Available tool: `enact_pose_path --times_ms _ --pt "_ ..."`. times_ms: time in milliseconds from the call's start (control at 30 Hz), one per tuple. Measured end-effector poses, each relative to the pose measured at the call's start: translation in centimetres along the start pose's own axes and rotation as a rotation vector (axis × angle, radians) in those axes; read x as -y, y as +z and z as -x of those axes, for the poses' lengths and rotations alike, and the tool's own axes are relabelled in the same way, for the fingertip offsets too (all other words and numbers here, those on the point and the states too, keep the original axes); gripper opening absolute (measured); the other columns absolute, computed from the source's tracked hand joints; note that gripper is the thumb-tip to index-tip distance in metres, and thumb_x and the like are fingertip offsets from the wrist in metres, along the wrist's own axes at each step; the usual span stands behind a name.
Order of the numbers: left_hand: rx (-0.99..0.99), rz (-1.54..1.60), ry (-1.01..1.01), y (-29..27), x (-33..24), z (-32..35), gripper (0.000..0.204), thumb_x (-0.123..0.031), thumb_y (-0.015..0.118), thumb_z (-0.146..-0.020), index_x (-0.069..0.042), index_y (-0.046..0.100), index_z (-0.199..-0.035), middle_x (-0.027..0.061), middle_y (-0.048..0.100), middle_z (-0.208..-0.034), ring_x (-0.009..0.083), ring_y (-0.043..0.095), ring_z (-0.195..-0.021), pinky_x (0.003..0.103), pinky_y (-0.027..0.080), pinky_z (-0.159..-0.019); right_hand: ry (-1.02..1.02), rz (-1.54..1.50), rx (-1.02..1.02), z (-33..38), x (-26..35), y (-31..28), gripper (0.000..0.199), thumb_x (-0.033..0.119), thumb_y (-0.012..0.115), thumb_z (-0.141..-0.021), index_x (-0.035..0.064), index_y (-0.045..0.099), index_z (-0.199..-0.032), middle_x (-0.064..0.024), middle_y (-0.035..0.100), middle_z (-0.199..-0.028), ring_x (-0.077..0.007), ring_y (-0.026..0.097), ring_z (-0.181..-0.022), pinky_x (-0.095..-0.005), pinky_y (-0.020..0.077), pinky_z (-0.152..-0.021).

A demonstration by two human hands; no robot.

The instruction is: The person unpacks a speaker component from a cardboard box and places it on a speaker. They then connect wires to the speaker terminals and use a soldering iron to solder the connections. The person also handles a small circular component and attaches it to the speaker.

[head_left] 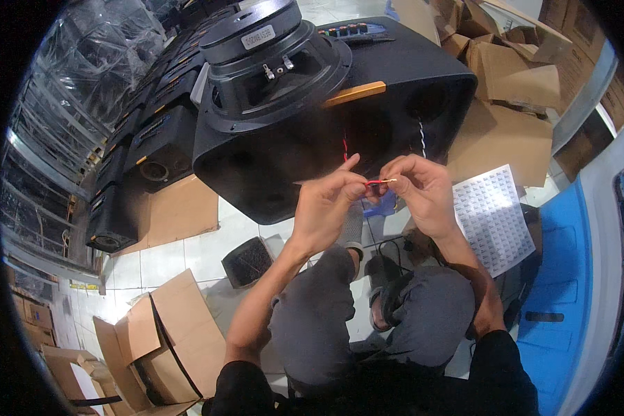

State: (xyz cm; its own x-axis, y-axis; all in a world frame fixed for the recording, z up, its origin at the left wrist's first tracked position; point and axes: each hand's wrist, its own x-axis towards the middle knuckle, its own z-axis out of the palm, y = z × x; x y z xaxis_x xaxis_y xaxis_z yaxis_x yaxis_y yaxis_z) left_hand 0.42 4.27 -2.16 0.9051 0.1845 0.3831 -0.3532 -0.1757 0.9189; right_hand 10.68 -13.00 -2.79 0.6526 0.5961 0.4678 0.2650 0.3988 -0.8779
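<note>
My left hand (329,201) pinches a thin red wire (376,182) between thumb and fingers. My right hand (419,187) grips the bare end of the same wire from the other side. The wire runs up as a red strand (344,147) into a large black speaker cabinet (395,104) lying in front of me. A black loudspeaker driver (270,59) rests magnet-up on the cabinet's left part. A black-and-white cable (421,139) hangs down the cabinet face just right of the red strand. A wooden-handled tool (357,93) lies on the cabinet beside the driver.
A row of black speaker boxes (149,132) lines the left side, next to plastic-wrapped racks (69,104). Cardboard boxes (513,62) pile up at the back right, another open one (159,347) at the lower left. A white sticker sheet (496,215) lies at my right knee. Blue surface (568,277) on the right.
</note>
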Motion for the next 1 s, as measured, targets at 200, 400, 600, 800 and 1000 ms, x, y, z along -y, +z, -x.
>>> enact_pose_path --times_ms 200,400,600,800,1000 --pt "0.121 -0.013 0.156 -0.3 0.7 -0.3 0.005 -0.004 0.066 -0.092 -0.001 0.07 -0.09 0.0062 0.071 -0.082 0.0164 0.068 -0.088 0.051 0.032 -0.12 0.066 0.036 0.047 -0.7 1.8 -0.1 0.011 0.008 0.074 -0.09 -0.003 0.072 -0.094 -0.0076 0.071 -0.093 -0.0131 0.066 -0.087 -0.0286 0.0532 -0.078" --pt "0.077 -0.817 0.371 -1.0 -0.6 -1.0 0.015 -0.004 0.074 -0.081 -0.003 0.071 -0.096 0.0121 0.071 -0.09 0.0292 0.069 -0.09 0.045 0.05 -0.094 -0.414 0.8 0.2 -3.0 5.4 -0.7 0.014 0.008 0.081 -0.072 0.003 0.076 -0.083 -0.0087 0.067 -0.097 -0.0278 0.061 -0.1 -0.0391 0.0493 -0.088" --pt "-0.128 -0.383 0.191 0.2 -1.1 0.2 0.014 -0.002 0.073 -0.087 0.0 0.07 -0.1 0.0153 0.073 -0.094 0.0322 0.07 -0.104 0.042 0.054 -0.09 -0.484 0.726 -0.054 -1.3 5.5 1.6 0.032 0.015 0.085 -0.074 0.0033 0.074 -0.102 -0.0089 0.068 -0.106 -0.0264 0.062 -0.107 -0.0389 0.0508 -0.091" --pt "-0.111 -0.362 0.276 -0.2 0.0 0.6 0.014 -0.004 0.077 -0.086 0.001 0.073 -0.099 0.0144 0.074 -0.094 0.0342 0.069 -0.109 0.043 0.052 -0.097 -0.174 0.463 0.084 -1.0 4.2 0.8 0.024 0.008 0.081 -0.082 -0.0014 0.073 -0.103 -0.0135 0.072 -0.097 -0.022 0.07 -0.089 -0.0333 0.0547 -0.08" --pt "-0.122 -0.223 0.185 -0.1 -0.1 0.9 0.012 -0.004 0.076 -0.087 0.001 0.075 -0.098 0.0104 0.076 -0.095 0.0302 0.067 -0.115 0.04 0.051 -0.098 -0.12 0.294 -0.001 -0.2 3.0 1.0 0.009 0.003 0.073 -0.087 -0.0032 0.07 -0.091 -0.0094 0.071 -0.089 -0.0134 0.066 -0.08 -0.0283 0.0525 -0.072"
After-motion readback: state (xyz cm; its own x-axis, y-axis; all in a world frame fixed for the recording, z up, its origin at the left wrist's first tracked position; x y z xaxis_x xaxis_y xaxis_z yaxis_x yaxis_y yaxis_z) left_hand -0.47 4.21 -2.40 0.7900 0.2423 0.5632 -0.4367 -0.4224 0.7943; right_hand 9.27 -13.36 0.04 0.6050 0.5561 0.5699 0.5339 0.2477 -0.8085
